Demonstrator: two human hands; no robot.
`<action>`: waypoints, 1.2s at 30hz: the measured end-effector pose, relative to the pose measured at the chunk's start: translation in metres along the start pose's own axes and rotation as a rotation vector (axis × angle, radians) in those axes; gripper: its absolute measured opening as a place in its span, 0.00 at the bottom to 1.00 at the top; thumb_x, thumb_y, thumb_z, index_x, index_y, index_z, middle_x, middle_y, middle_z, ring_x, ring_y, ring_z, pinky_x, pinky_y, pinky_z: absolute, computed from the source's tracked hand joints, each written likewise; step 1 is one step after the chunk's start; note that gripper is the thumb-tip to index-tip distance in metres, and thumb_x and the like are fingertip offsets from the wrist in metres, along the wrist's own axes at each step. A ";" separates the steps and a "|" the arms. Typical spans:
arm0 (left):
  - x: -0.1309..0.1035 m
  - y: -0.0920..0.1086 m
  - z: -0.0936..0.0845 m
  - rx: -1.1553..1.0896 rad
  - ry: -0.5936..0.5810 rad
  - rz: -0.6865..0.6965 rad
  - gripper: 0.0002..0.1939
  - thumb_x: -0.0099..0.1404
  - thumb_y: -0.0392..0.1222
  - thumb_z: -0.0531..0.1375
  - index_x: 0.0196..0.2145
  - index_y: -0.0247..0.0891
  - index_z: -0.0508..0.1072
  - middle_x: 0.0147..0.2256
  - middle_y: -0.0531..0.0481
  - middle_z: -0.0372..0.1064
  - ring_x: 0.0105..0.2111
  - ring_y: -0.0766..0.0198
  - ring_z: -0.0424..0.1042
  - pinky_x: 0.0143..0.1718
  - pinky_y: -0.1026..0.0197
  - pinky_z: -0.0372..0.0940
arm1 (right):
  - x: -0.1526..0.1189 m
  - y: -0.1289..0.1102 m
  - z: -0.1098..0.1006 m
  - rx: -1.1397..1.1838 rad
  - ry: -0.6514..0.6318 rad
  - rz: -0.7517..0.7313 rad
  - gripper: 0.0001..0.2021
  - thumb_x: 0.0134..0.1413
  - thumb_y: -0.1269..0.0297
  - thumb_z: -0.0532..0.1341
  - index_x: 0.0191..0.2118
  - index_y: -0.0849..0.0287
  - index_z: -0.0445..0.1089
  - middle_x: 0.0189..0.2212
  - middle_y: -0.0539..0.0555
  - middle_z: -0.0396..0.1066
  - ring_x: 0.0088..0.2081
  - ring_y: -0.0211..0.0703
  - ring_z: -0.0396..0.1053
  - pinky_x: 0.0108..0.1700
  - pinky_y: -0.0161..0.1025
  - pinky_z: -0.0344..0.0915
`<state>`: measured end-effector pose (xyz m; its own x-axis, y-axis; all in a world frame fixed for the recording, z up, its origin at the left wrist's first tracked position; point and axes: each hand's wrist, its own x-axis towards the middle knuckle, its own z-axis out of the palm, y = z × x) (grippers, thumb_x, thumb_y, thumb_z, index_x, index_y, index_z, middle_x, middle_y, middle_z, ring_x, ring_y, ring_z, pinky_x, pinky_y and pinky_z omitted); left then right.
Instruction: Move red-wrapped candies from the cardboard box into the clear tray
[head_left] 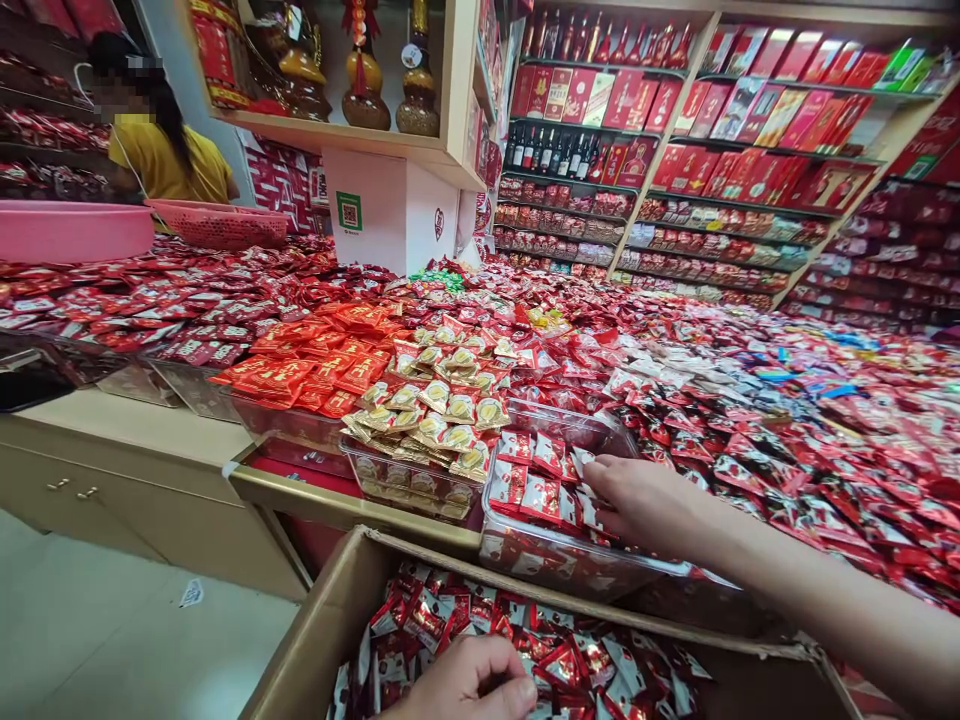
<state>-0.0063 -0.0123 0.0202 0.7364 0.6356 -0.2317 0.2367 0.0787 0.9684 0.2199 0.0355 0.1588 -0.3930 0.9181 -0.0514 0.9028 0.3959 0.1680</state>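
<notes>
My right hand (637,500) reaches into a clear plastic bin (570,560) holding rows of red and white candy packets (541,498). Its closed fingers are on a small candy packet (581,460) at the bin's right side; the lower fingers are partly hidden. Below, my left hand (476,680) is inside a cardboard box (315,640) over a loose heap of similar red and white candy packets (566,665). The fingers of that hand are curled together with the thumb, and whatever they may hold is hidden.
Left of my bin stand bins of gold candy packets (442,410) and orange-red packets (330,360). Mounds of candy (787,450) spread to the right. Pink baskets (217,222) and a person in a yellow top (169,160) are at the back left. Shelves (667,190) line the wall.
</notes>
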 end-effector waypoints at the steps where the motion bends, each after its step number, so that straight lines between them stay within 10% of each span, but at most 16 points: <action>1: 0.001 -0.001 0.000 0.032 -0.004 0.023 0.20 0.56 0.55 0.53 0.27 0.33 0.69 0.20 0.55 0.58 0.21 0.70 0.56 0.22 0.69 0.50 | 0.003 -0.001 0.006 -0.004 -0.018 -0.007 0.08 0.44 0.76 0.53 0.32 0.61 0.63 0.31 0.57 0.69 0.31 0.43 0.68 0.29 0.35 0.58; 16: 0.004 -0.012 -0.004 0.249 -0.073 0.071 0.16 0.56 0.51 0.54 0.31 0.36 0.73 0.23 0.55 0.62 0.24 0.70 0.59 0.24 0.70 0.53 | 0.017 0.003 0.017 0.122 -0.420 0.021 0.07 0.35 0.78 0.58 0.25 0.64 0.71 0.25 0.57 0.73 0.26 0.42 0.70 0.22 0.31 0.58; 23: 0.002 -0.017 -0.002 0.263 -0.086 0.004 0.13 0.55 0.49 0.56 0.32 0.38 0.72 0.22 0.57 0.60 0.22 0.71 0.56 0.22 0.71 0.51 | 0.022 0.004 0.016 0.132 -0.408 0.049 0.08 0.33 0.80 0.60 0.25 0.66 0.72 0.24 0.59 0.72 0.26 0.46 0.69 0.25 0.35 0.59; 30: 0.006 -0.037 -0.008 0.512 -0.143 -0.106 0.13 0.53 0.47 0.56 0.36 0.41 0.73 0.29 0.52 0.70 0.27 0.65 0.65 0.26 0.68 0.58 | -0.023 -0.002 -0.035 0.213 -0.111 0.083 0.04 0.47 0.68 0.55 0.28 0.58 0.67 0.28 0.55 0.69 0.27 0.41 0.65 0.28 0.36 0.57; 33: 0.010 -0.064 -0.010 0.660 -0.290 -0.139 0.13 0.52 0.44 0.56 0.36 0.42 0.73 0.30 0.49 0.72 0.29 0.60 0.68 0.29 0.64 0.59 | -0.056 -0.032 -0.006 0.605 -0.224 -0.071 0.04 0.48 0.67 0.55 0.27 0.53 0.66 0.24 0.48 0.68 0.23 0.36 0.63 0.23 0.31 0.55; 36: 0.011 -0.093 -0.008 0.707 -0.405 -0.206 0.09 0.52 0.43 0.57 0.30 0.41 0.75 0.27 0.49 0.73 0.28 0.59 0.69 0.28 0.62 0.60 | -0.075 -0.065 0.072 0.795 -0.405 -0.287 0.10 0.46 0.71 0.53 0.18 0.56 0.63 0.20 0.48 0.67 0.23 0.35 0.64 0.21 0.31 0.53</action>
